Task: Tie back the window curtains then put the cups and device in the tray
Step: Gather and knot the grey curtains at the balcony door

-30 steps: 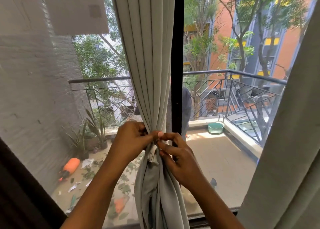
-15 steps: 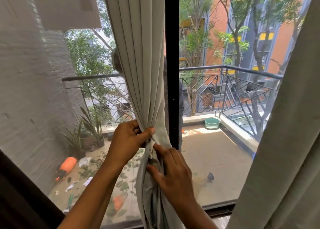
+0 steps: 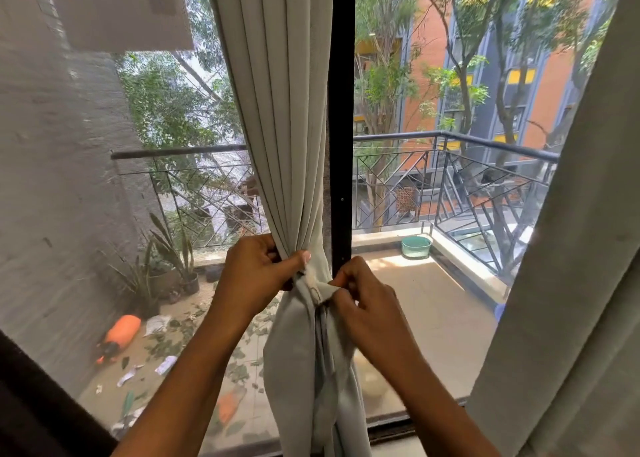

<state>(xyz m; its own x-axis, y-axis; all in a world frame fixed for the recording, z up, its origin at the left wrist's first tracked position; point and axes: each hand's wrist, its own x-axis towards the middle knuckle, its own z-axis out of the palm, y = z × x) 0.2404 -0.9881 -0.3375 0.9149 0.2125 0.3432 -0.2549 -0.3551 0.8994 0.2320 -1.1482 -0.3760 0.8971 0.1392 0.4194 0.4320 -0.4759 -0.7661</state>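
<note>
A pale grey curtain [image 3: 280, 110] hangs bunched in front of the black window mullion [image 3: 341, 145]. My left hand [image 3: 258, 271] grips the gathered folds at the pinch point, thumb pressed over them. My right hand [image 3: 363, 304] pinches the cloth just right of that point, fingers curled into the fabric where a thin tie strip [image 3: 313, 285] crosses it. Below my hands the curtain flares out and hangs loose. No cups, device or tray are in view.
A second pale curtain [image 3: 571, 249] hangs along the right edge. Beyond the glass lies a balcony with a black railing [image 3: 485, 166], potted plants [image 3: 166, 266], a green tub [image 3: 415, 247] and an orange bottle [image 3: 121, 332] on the littered floor. A dark frame [image 3: 31, 404] fills the lower left.
My right hand has risen from lower on the curtain and now pinches the cloth beside my left hand. My left hand keeps its grip on the gathered folds.
</note>
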